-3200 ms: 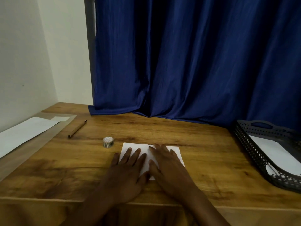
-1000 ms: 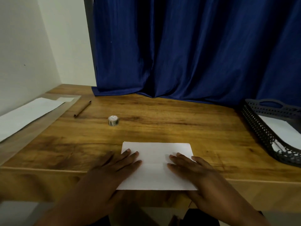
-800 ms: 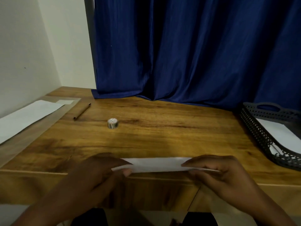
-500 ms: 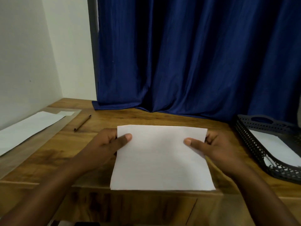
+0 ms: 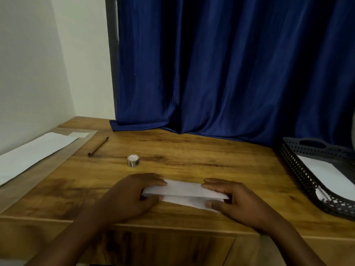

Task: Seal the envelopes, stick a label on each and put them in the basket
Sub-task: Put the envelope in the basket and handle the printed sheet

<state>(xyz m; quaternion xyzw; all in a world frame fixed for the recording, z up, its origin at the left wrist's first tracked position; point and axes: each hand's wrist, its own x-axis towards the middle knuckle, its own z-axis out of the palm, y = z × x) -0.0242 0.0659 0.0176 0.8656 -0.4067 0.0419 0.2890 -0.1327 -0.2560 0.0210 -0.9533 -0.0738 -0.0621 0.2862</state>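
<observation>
A white envelope (image 5: 185, 191) lies near the front of the wooden table (image 5: 192, 158), its upper part folded down over the lower part. My left hand (image 5: 134, 194) grips its left end and my right hand (image 5: 236, 200) grips its right end, thumbs toward me and fingers on top. A small roll of patterned tape (image 5: 133, 160) stands just beyond my left hand. The dark mesh basket (image 5: 299, 169) sits at the table's right edge with a white envelope (image 5: 326, 171) inside it.
A brown pen (image 5: 98, 146) lies at the back left. A long white sheet (image 5: 32, 152) rests on a clear sleeve along the left edge. A blue curtain (image 5: 230, 73) hangs behind the table, its hem on the tabletop.
The envelope was flat under my hands, then lifted upright in front of me half a second ago. Now it is back down on the table, folded over, held at both ends.
</observation>
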